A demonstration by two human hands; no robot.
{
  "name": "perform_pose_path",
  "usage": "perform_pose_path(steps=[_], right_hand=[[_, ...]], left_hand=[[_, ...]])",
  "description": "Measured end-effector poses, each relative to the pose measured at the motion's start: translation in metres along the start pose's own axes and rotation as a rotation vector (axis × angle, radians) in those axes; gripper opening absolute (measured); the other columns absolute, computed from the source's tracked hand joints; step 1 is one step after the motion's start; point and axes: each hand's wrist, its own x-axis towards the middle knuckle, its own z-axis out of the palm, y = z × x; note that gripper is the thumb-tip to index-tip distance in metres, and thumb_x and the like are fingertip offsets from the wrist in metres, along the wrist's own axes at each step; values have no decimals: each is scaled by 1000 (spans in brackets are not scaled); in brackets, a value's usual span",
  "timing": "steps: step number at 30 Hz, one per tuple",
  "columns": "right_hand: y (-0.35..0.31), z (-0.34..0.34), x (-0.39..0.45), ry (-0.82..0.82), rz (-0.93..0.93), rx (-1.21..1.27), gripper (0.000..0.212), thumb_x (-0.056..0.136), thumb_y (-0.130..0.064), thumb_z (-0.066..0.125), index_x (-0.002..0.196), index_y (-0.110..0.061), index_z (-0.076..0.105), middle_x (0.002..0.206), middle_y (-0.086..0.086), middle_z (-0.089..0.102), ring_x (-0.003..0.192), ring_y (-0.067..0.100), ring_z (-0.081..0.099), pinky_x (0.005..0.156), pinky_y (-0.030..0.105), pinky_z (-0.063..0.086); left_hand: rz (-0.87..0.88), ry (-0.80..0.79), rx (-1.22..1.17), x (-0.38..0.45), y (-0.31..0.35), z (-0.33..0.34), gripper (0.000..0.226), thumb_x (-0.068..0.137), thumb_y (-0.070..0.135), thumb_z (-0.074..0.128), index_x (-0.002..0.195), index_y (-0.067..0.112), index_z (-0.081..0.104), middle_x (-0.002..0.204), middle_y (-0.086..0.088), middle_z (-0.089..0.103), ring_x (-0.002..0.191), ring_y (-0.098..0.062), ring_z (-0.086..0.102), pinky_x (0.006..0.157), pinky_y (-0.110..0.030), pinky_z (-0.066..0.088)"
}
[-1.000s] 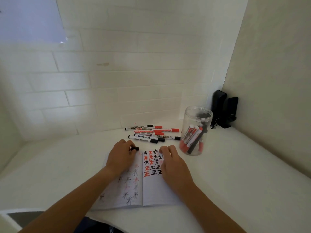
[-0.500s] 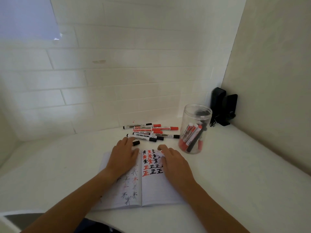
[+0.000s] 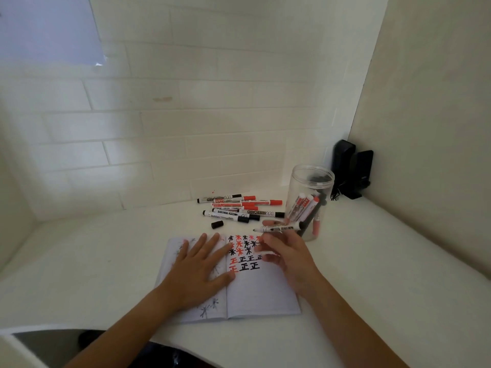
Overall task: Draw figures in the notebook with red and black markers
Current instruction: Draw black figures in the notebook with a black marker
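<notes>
Open white notebook (image 3: 263,293) partly filled; flat left hand (image 3: 198,272) pinned it, right hand (image 3: 288,254) fingers gripping uncapped black marker (image 3: 277,228).

The left hand (image 3: 198,269), which a second ago curled round a black cap (image 3: 217,224), now lies flat with fingers spread on the notebook's (image 3: 261,296) left page; the cap rests alone on the table. The right hand (image 3: 287,257) has lifted off the page and now holds an uncapped black marker (image 3: 277,228), tip pointing left.

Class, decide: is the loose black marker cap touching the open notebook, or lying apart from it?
Apart. The head view shows bare white table between the loose black marker cap and the top edge of the open notebook.
</notes>
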Motion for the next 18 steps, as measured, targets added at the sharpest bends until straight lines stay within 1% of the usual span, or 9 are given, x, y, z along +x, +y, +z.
perform_pose_path(steps=[2, 3, 5, 7, 8, 12, 15, 18], right_hand=[[4, 1, 0, 16, -36, -205, 9, 102, -19, 64, 106, -15, 70, 77, 10, 69, 72, 25, 66, 59, 30, 52], [4, 2, 0, 28, -51, -289, 11, 103, -23, 61, 103, -16, 70, 72, 10, 65, 67, 24, 62, 55, 29, 49], [5, 2, 0, 48, -48, -364, 12, 105, -21, 56, 105, -19, 68, 70, 10, 64, 61, 24, 61, 51, 29, 47], [4, 1, 1, 68, 0, -324, 11, 105, -16, 56, 112, -19, 63, 75, 12, 68, 63, 26, 65, 53, 31, 52], [3, 1, 1, 68, 26, -289, 11, 104, -14, 57, 114, -17, 61, 79, 13, 70, 65, 27, 67, 55, 33, 54], [3, 1, 2, 60, 74, -288, 12, 100, -11, 63, 111, -5, 62, 85, 15, 70, 68, 28, 69, 58, 35, 58], [6, -1, 2, 47, 39, -326, 11, 98, -14, 66, 108, -8, 64, 84, 11, 72, 68, 28, 70, 61, 38, 58], [6, -3, 2, 56, 18, -317, 11, 97, -14, 69, 106, -11, 63, 82, 8, 72, 67, 27, 70, 61, 38, 58]], left_hand=[[14, -11, 8, 3, -3, 0, 77, 82, 89, 5, 152, 57, -7, 164, 17, -18, 151, -11, -23, 123, -48, -12], [22, -13, 6, 4, -5, -1, 77, 83, 90, 6, 152, 58, -6, 165, 18, -17, 151, -10, -22, 124, -47, -11], [37, -19, -7, 5, -8, -3, 77, 82, 90, 8, 151, 59, -3, 164, 19, -17, 152, -10, -20, 124, -45, -12], [50, -22, -26, 5, -11, -5, 74, 83, 90, 12, 150, 61, -2, 164, 19, -15, 152, -9, -19, 123, -43, -12], [58, -20, -34, 6, -13, -6, 73, 83, 91, 13, 149, 63, -1, 165, 19, -14, 152, -9, -18, 123, -43, -13], [71, -40, -21, 8, -17, -7, 70, 83, 91, 11, 147, 66, -4, 165, 18, -14, 152, -10, -20, 123, -43, -13], [67, -62, -17, 10, -18, -8, 65, 87, 87, 16, 145, 67, -6, 165, 18, -16, 151, -11, -21, 122, -44, -15], [52, -79, -18, 11, -17, -9, 61, 91, 81, 21, 144, 68, -6, 165, 18, -16, 151, -11, -22, 122, -49, -15]])
